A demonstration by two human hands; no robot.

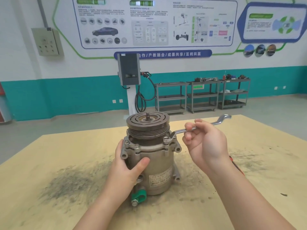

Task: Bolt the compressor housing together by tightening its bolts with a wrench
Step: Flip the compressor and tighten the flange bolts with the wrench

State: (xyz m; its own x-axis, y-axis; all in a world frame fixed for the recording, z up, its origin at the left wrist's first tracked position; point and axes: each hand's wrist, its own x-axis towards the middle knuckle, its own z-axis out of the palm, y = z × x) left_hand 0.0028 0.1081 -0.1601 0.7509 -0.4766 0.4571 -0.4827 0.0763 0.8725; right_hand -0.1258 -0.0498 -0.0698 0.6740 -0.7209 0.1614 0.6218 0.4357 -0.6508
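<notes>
The compressor housing (pixel 157 163) stands upright on the wooden table (pixel 66 163), its brown pulley (pixel 147 123) on top. My left hand (pixel 127 165) grips the housing's left side, thumb across the front. My right hand (pixel 204 140) holds the shaft of a silver ring wrench (pixel 181 130). The wrench's ring end sits on a bolt (pixel 166 140) at the flange's right front. Two more flange bolts (pixel 127 142) show at the left front. The wrench's far end (pixel 225 116) sticks out past my fingers to the right.
A green fitting with a bolt (pixel 138 197) juts from the housing's base toward me. Dark grime stains the table left of the housing. A red-and-black object (pixel 235 165) lies partly hidden behind my right wrist. Grey shelf carts (pixel 201 95) and a charging post (pixel 129 72) stand far behind.
</notes>
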